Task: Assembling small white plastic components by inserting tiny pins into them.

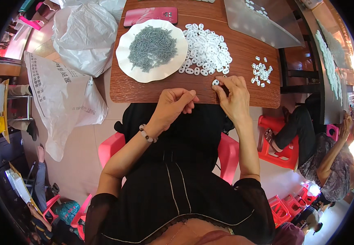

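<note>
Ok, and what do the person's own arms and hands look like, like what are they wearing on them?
Sheer black sleeves end near the elbows, leaving the forearms uncovered. The left hand has a bracelet of rounded pale and darker beads at its wrist; the right hand has nothing at the wrist. Neither wears a glove.

A brown wood-grain table (pixel 254 96) with rounded near corners carries a white plate (pixel 122 45) with a wavy rim on the left, and a pinkish-red phone (pixel 144 16) lies just beyond it. Just beside the plate, to its right, spreads a heap of white oval pieces (pixel 209 49), many showing 2 holes, while a smaller cluster of white pieces (pixel 260 75) lies apart near the right edge. A translucent tray (pixel 262 32) sits at the far right.
</note>
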{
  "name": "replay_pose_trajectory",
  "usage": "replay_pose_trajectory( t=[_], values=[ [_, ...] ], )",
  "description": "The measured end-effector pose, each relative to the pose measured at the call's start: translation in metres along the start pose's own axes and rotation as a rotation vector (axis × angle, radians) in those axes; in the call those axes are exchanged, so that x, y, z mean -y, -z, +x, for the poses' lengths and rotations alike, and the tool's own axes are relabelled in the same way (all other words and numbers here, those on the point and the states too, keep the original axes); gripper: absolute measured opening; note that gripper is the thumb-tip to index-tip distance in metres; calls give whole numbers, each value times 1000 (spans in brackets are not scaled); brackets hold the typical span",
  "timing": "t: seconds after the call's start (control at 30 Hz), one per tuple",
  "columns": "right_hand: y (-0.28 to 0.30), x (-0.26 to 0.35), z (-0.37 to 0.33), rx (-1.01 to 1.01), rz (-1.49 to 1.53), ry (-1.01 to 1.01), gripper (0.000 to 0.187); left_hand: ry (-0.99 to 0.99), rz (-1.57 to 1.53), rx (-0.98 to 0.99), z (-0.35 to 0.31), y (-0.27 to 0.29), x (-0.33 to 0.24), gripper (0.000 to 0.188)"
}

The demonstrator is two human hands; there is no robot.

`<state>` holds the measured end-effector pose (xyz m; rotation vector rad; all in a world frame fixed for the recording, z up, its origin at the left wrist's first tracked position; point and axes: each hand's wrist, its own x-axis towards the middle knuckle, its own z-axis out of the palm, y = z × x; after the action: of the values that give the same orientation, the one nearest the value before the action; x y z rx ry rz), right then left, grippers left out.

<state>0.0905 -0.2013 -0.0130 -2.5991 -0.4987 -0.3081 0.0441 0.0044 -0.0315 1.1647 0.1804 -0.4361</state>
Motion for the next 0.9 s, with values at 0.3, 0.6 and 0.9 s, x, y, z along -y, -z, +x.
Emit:
replay_pose_trajectory(
  t=[0.3, 0.6, 0.9],
  values=[
    [5, 13, -2, -59, 222, 68, 21, -16, -12, 12, 0, -3, 1, 29],
    [3, 23, -18, 99, 747, -64, 17, -218, 31, 20, -9, -16, -9, 29],
    [-4, 34, -26, 168, 973, -281, 28, -294, 138, 5, -7, -12, 7, 24]
  ],
)
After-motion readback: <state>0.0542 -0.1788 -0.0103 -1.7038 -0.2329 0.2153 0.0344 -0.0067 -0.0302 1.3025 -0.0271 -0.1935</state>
